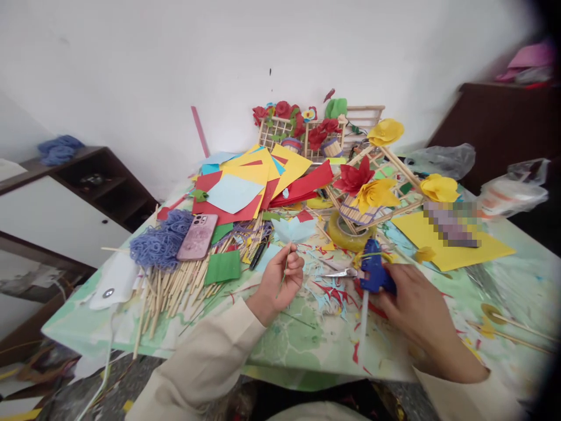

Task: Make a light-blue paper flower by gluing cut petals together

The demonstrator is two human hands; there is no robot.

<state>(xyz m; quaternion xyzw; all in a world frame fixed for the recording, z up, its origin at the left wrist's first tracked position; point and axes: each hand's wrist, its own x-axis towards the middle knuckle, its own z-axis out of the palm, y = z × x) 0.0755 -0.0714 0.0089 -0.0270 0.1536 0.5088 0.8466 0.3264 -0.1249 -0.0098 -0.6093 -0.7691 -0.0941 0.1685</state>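
Observation:
My left hand [280,280] is closed, pinching a thin stem below a light-blue paper flower [294,230]. The flower's pointed petals open upward just above my fingertips. To the right, my right hand [418,301] is wrapped round a blue glue gun [372,272]. A whitish glue stick [364,318] sticks out of the gun toward the table's front edge. Metal scissors [344,273] lie between my hands, their blades toward the left and their handles partly hidden behind the gun. Under and around them are paper scraps [333,295] in red and light blue.
Wooden sticks [175,292], purple yarn [160,242], a pink phone [197,237] and green paper [222,266] lie left. Coloured sheets [234,193] spread behind. A tape roll [339,231] and a stick frame with paper flowers [377,196] stand beyond the gun. Yellow paper [464,254] lies right.

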